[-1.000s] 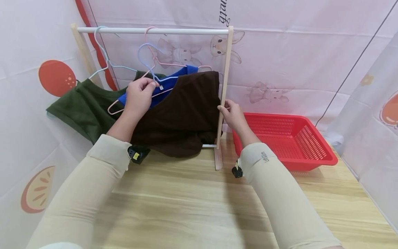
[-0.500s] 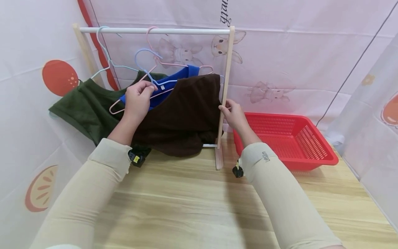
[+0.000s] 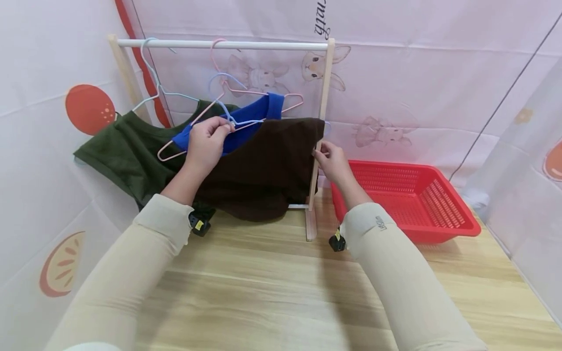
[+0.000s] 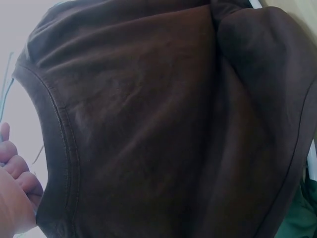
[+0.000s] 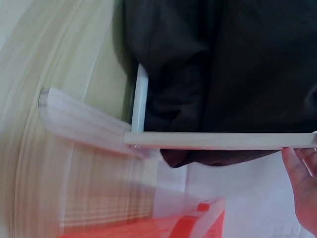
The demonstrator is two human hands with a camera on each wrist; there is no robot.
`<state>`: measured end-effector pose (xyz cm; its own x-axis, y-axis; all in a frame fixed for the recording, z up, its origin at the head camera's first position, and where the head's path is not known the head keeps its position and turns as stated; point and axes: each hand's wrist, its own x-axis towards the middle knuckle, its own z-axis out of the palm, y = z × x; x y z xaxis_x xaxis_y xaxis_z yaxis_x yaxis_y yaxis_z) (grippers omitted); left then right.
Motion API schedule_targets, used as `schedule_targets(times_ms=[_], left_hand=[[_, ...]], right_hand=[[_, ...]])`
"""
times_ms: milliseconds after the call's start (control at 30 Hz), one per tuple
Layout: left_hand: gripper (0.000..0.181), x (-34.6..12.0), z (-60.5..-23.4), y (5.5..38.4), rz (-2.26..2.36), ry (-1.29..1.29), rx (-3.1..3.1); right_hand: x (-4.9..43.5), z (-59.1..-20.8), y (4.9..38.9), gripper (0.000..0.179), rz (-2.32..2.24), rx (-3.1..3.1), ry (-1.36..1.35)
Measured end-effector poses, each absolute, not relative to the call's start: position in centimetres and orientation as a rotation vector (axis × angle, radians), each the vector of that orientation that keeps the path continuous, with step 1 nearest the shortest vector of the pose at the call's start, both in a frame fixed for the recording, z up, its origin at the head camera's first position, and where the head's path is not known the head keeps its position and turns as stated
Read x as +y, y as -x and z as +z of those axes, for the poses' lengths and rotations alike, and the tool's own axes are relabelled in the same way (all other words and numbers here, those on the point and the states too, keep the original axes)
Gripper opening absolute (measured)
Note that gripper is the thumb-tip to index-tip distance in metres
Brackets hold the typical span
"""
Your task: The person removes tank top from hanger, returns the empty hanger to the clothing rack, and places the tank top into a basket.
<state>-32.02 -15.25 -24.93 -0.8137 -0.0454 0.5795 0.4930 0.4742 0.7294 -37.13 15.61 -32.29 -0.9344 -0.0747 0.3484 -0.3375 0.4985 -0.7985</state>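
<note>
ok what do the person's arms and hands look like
The left sleeve and right sleeve are beige, the right with small dark lettering. The left wrist camera and right wrist camera are black, marked yellow. Left hand and right hand are gloveless.

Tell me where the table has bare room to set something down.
Bare tabletop lies in front of the rack, between the left sleeve and right sleeve, and in front of the red basket, right of the right sleeve. Crowded: the rack, where the green garment, blue garment and brown garment overlap.
</note>
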Motion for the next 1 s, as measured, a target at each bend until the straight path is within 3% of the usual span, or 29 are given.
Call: schedule_targets(times_ms=[833,1000], left_hand=[[0.029,-12.7,-25.8,31.2,-1.124,0.579,-2.370],[0.028,-11.7,-26.1,31.1,-1.101,0.642,-2.417]], right_hand=[[19.5,-31.9,35.0,0.036,1.610,-2.157,-0.193],[18.8,-31.1,33.8,0.035,1.373,-2.123,-0.312]])
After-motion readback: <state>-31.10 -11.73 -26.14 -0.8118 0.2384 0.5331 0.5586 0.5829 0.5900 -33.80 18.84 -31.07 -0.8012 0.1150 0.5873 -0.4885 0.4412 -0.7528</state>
